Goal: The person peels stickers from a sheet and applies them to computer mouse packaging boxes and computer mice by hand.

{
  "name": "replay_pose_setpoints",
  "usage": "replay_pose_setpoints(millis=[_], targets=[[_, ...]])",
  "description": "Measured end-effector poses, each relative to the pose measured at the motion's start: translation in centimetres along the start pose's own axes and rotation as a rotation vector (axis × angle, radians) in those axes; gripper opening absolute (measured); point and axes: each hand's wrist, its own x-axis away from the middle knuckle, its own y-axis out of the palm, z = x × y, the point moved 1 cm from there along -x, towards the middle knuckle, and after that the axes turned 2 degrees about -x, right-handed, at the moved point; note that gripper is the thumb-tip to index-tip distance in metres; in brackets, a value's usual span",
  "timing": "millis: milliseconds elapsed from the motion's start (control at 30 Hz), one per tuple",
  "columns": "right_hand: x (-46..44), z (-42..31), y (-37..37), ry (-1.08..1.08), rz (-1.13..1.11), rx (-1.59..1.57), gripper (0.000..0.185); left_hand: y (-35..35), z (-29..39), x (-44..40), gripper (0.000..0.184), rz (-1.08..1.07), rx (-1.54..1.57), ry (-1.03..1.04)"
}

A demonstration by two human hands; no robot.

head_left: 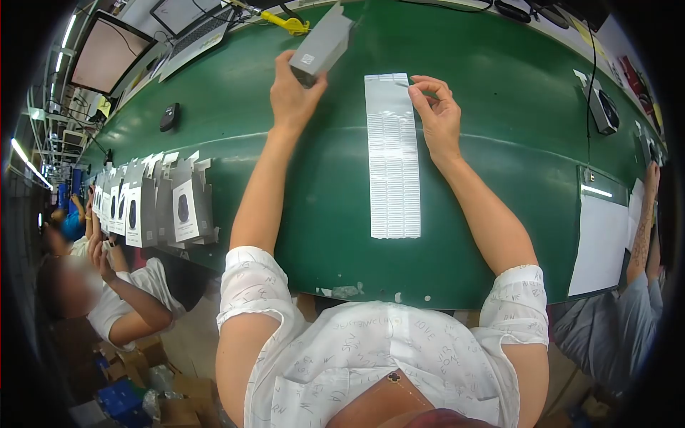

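In my left hand (pixel 294 96) is a grey cardboard box (pixel 325 43), tilted, with its end flaps raised at the top and a small white label on its lower side. A long sheet of labels (pixel 394 178) lies flat on the green table in front of me. Many narrow white labels fill most of it, while its upper part shows bare backing. Over the sheet's upper right edge, my right hand (pixel 439 114) pinches a small thin strip (pixel 402 85), which looks like a label. The strip's far end reaches over the bare backing.
Several white and grey boxes (pixel 187 207) stand at the left table edge. A black computer mouse (pixel 170 117) and yellow tool (pixel 285 23) lie farther back. On the right are a clipboard with paper (pixel 599 242) and another box (pixel 603 110). People sit on both sides.
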Motion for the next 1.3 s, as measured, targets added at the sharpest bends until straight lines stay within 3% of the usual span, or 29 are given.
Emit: replay_pose_setpoints(millis=[67, 200, 533, 633, 733, 800, 867, 933, 1167, 1300], targets=[[0.1, 0.0, 0.1, 0.025, -0.05, -0.098, 0.013, -0.3, 2.2, 1.3, 0.064, 0.11, -0.014, 0.18], [0.3, -0.4, 0.3, 0.154, -0.201, -0.284, 0.012, 0.0, 3.6, 3.3, 0.057, 0.158, 0.049, 0.309], [0.2, -0.9, 0.3, 0.169, -0.39, -0.329, 0.011, 0.6, 4.9, 5.4, 0.065, 0.178, 0.187, 0.311], [0.4, -0.9, 0.5, 0.177, -0.408, -0.353, 0.011, 1.0, 5.1, 5.5, 0.07, 0.045, 0.209, 0.273], [0.2, -1.0, 0.5, 0.151, -0.375, -0.339, 0.01, 1.7, 5.0, 5.7, 0.071, -0.007, 0.381, 0.23], [0.2, -0.7, 0.4, 0.157, -0.372, -0.347, 0.01, 1.8, 5.0, 5.5, 0.069, -0.02, 0.358, 0.326], [0.3, -0.5, 0.3, 0.163, -0.367, -0.356, 0.01, 2.2, 5.1, 5.5, 0.071, -0.131, 0.564, 0.316], [0.6, -0.6, 0.4, 0.241, -0.366, -0.269, 0.012, 2.2, 5.5, 5.8, 0.071, -0.215, 0.649, 0.274], [1.0, -0.2, 1.1, 0.212, -0.302, -0.247, 0.014, 3.3, 5.2, 5.7, 0.065, -0.286, 0.919, 0.138], [1.3, -0.1, 1.5, 0.058, -0.24, -0.166, 0.014, 3.5, 6.0, 6.1, 0.063, -0.276, 0.961, 0.134]])
